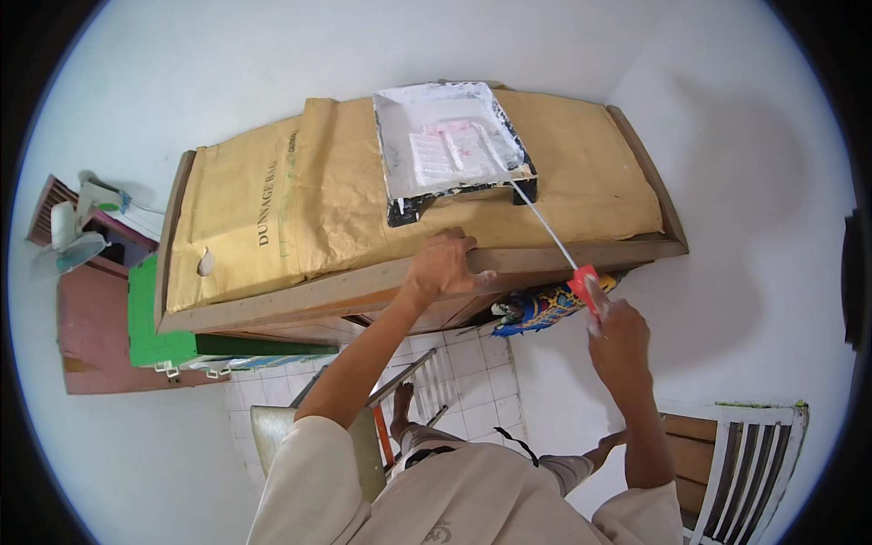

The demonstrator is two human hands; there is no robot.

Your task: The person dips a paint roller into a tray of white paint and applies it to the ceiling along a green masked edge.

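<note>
A paint roller (543,221) with a long thin metal rod and a red handle is in my right hand (620,336), its fingers wrapped round the handle. White paint covers much of its head, which lies in the paint tray (391,173). White paint coats the tray's ribbed slope, and its black rim and legs are spattered. My left hand (443,261) grips the wooden edge (363,283) of the cabinet top, fingers over it and thumb against its front. White paint marks show on both hands.
Brown paper sacking (236,227) covers the cabinet top beneath the tray. White walls stand behind and to the right. A green box (145,313) and a fan (68,254) are at left. Below are a chair (272,445), a metal ladder-like frame (400,377) and a white slatted piece (749,463).
</note>
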